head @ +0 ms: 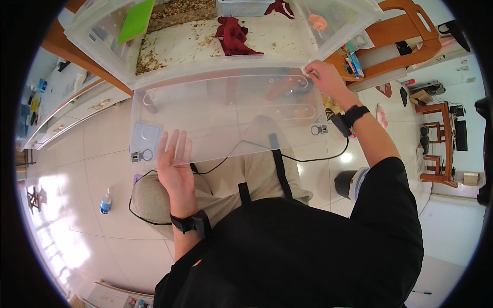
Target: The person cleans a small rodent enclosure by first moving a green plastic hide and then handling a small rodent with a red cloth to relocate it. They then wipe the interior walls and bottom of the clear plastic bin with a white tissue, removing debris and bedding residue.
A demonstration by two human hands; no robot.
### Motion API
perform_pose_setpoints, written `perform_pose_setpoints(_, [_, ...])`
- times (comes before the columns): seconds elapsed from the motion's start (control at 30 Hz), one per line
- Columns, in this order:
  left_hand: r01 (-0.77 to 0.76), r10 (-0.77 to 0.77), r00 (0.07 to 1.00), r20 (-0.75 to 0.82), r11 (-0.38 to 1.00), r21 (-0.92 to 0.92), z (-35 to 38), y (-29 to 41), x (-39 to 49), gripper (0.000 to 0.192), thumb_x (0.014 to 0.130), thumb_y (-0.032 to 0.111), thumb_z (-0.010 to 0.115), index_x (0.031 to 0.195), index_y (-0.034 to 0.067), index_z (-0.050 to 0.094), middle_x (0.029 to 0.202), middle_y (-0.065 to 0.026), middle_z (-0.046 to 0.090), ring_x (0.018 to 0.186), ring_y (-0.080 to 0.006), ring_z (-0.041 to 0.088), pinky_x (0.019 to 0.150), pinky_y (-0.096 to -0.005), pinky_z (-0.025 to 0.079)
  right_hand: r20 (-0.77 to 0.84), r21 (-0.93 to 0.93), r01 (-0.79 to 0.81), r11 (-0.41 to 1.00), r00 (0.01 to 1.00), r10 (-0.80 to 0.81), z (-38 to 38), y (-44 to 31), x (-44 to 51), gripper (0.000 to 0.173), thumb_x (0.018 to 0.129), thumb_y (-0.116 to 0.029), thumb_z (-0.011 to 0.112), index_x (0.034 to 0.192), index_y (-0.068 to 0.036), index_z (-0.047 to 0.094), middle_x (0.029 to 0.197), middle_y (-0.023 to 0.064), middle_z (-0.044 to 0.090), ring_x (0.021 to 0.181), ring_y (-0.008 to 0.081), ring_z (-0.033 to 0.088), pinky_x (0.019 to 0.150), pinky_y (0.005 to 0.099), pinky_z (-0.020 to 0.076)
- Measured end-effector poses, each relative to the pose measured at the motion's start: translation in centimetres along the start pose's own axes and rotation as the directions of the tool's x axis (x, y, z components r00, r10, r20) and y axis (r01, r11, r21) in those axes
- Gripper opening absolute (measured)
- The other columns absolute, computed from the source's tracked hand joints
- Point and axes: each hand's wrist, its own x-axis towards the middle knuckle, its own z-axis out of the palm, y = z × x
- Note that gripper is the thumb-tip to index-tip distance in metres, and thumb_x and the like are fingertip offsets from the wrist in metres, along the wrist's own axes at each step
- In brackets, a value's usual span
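Observation:
A clear plastic front panel [227, 115] hangs folded down from a translucent plastic enclosure [185, 71], over my knees. My left hand [175, 169], palm up and fingers apart, supports or touches the panel's lower left edge from beneath. At the panel's upper right corner, my right hand [321, 79] pinches a small whitish thing, too small to name. Metal latches sit at the lower corners, the right one [319, 129] and the left one [142, 156]. Inside the enclosure lie a dark red cloth [233, 36], scattered wood-shaving bedding [181, 15] and a green board [135, 21].
A wooden chair [400, 23] holding packets stands at the right. A black cable [316, 159] crosses my lap. A spray bottle [105, 202] stands on the tiled floor at left, a bin [346, 184] at right. White drawers [84, 107] line the left side.

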Motion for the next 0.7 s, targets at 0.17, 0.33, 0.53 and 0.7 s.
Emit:
perform_pose_setpoints(0.17, [0.0,-0.001,1.0,0.013,1.0,0.019,-0.1,-0.1,0.2,0.065,0.107,0.006,0.05,0.167,-0.007,0.028,0.165,-0.0352,0.041,0.153,-0.0478,0.047,0.123,-0.0576,0.046,0.006,0.044,-0.015,0.999,1.0,0.014,0.1,-2.9,-6.4,0.011,0.092,-0.002,0.072,0.102,-0.006,0.072,0.099,0.0109,0.075,0.093,0.0334,0.073,0.081,0.0376,0.0563])
perform_pose_setpoints(0.33, [0.007,-0.007,1.0,0.014,1.0,-0.007,-0.2,-0.1,0.2,0.066,0.108,0.006,0.049,0.168,-0.007,0.026,0.166,-0.0351,0.04,0.154,-0.0482,0.046,0.123,-0.0572,0.046,0.217,0.093,-0.127,0.988,0.971,0.104,-2.6,-4.7,-8.4,0.012,0.09,-0.005,0.074,0.101,-0.005,0.072,0.096,0.0086,0.076,0.084,0.028,0.073,0.075,0.0365,0.0553])
perform_pose_setpoints(0.53, [0.004,-0.004,1.0,0.023,1.0,0.01,0.2,0.0,0.1,0.067,0.108,0.007,0.049,0.169,-0.007,0.024,0.168,-0.0349,0.037,0.155,-0.048,0.044,0.125,-0.0562,0.044,-0.132,0.279,-0.124,0.952,0.977,0.166,-3.6,-2.6,-1.2,0.022,0.09,-0.006,0.074,0.111,-0.002,0.073,0.104,0.0108,0.079,0.093,0.0257,0.076,0.087,0.0331,0.0592])
perform_pose_setpoints(0.7, [-0.009,0.009,1.0,0.026,1.0,0.016,0.2,0.0,0.2,0.068,0.109,0.008,0.051,0.169,-0.007,0.023,0.168,-0.0348,0.037,0.155,-0.0481,0.045,0.125,-0.056,0.044,0.081,-0.027,0.068,0.997,0.995,-0.065,-0.8,-1.4,-0.1,0.027,0.095,-0.002,0.072,0.122,-0.002,0.074,0.12,0.0087,0.078,0.108,0.0198,0.074,0.095,0.0333,0.0581])
